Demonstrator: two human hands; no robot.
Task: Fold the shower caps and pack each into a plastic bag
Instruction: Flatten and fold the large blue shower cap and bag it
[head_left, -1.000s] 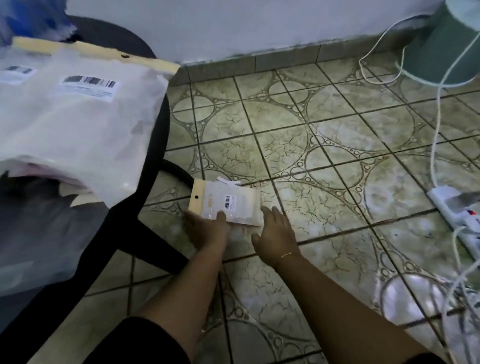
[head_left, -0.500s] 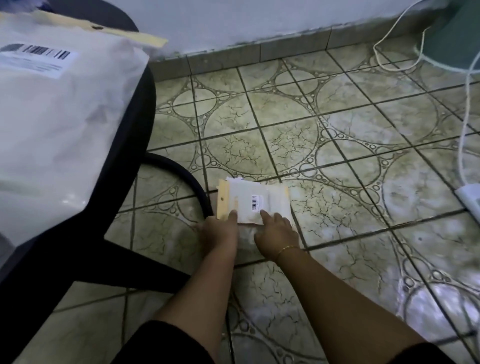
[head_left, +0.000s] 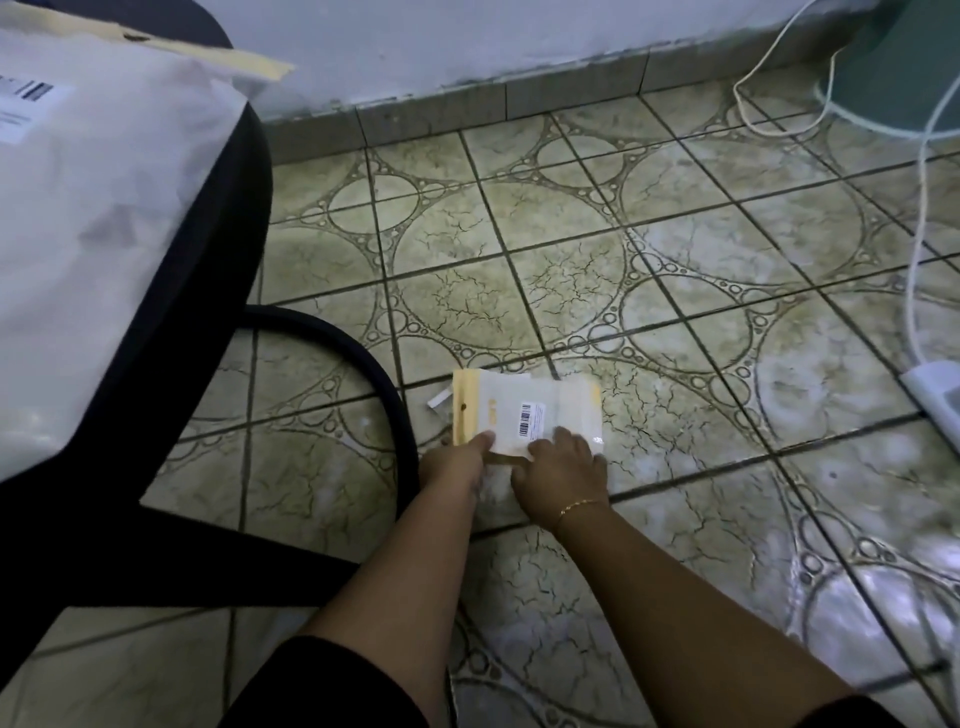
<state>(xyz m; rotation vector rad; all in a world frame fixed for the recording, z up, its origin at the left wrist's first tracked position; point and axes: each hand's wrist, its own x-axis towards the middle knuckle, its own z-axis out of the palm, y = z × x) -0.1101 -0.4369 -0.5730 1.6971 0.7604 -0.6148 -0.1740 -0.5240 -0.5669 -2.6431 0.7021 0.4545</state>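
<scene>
Both hands down on the floor (head_left: 571, 249), on one small bag (head_left: 524, 413). The bag lies flat on the tiles, just beside the curved black chair leg (head_left: 374, 374) (yellow header strip with a punched hole on its left end, barcode sticker near the middle). Contents look white; can't tell how they're folded.

Left hand (head_left: 457, 462): fingers extended, tips pressing the bag's near edge by the yellow strip. Not curled round it.

Right hand (head_left: 563, 467): spread flat, fingers pressing the bag's near right part. Thin gold bracelet (head_left: 574, 505) on that wrist. Whether either thumb is under the edge: can't tell.

A small white strip (head_left: 439, 400) lies on the tile just left of the bag.

On the chair seat (head_left: 228, 197), a large white pouch (head_left: 98, 208) with a barcode label. White cables (head_left: 919, 218) run along the floor's right edge to a power strip (head_left: 935, 376).
</scene>
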